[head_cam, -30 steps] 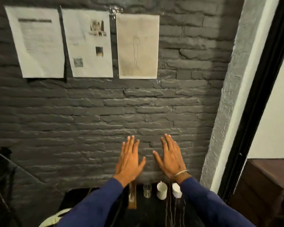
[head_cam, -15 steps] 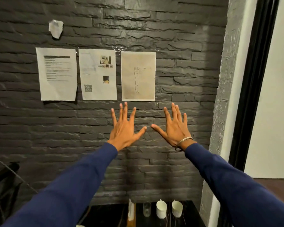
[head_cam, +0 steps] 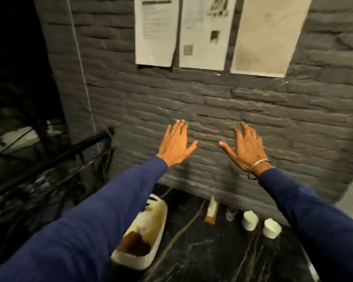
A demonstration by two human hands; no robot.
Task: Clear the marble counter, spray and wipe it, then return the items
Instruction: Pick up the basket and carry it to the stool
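1. Two arms in dark blue sleeves (head_cam: 90, 226) are reaching forward from the bottom edge of the view.
2. Below them, the black marble surface (head_cam: 212, 255) is carrying five things. One white oblong tub (head_cam: 130, 262) is sitting at its left edge with brown material in the near end.
3. The other four are standing in a row at the foot of the wall: one slim wooden stand (head_cam: 211, 216) holding something white, one clear glass (head_cam: 231, 213), and two white cups (head_cam: 250, 220) (head_cam: 271, 228) just beside each other.
4. Above that row, the left hand (head_cam: 176, 144) is hanging flat and empty, fingers straight and close together, thumb out.
5. The right hand (head_cam: 246, 148) is doing the same with fingers apart, one silver bangle (head_cam: 259, 164) circling its wrist.
6. Whether either palm is touching the grey brick wall (head_cam: 222, 102) cannot be told.
7. One black rail (head_cam: 49, 159) is running off to the left.
8. Farthest up, three paper sheets (head_cam: 202, 37) are hanging side by side on the wall.
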